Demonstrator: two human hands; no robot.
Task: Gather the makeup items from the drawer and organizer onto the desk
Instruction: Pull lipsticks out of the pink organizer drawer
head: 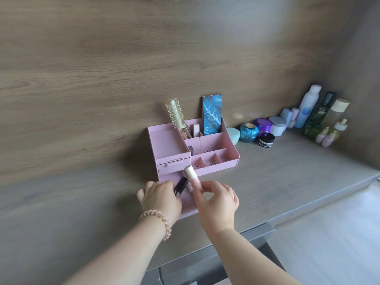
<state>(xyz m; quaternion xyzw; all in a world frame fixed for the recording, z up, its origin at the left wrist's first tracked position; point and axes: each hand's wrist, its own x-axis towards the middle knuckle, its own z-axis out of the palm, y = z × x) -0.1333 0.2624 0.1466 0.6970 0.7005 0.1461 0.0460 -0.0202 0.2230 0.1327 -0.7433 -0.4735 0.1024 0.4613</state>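
Note:
A pink organizer (168, 145) stands on the grey desk (287, 182) against the wooden wall. Its lower drawer (188, 212) is pulled out toward me. My left hand (160, 199) grips a dark purple tube (181, 186) over the open drawer. My right hand (216, 200) pinches a pale pink tube with a white cap (191, 175), held tilted above the drawer. In the organizer's back compartments stand a round hairbrush (175, 115), a pink lipstick (196, 130) and a blue palette (212, 114). A small dark item (190, 150) sits in a middle slot.
Jars and bottles line the wall to the right: a mint jar (233, 135), a teal jar (248, 132), a purple jar (263, 124), a black pot (266, 139), a white spray bottle (308, 105) and green bottles (316, 114). The desk's front edge (308, 204) runs diagonally.

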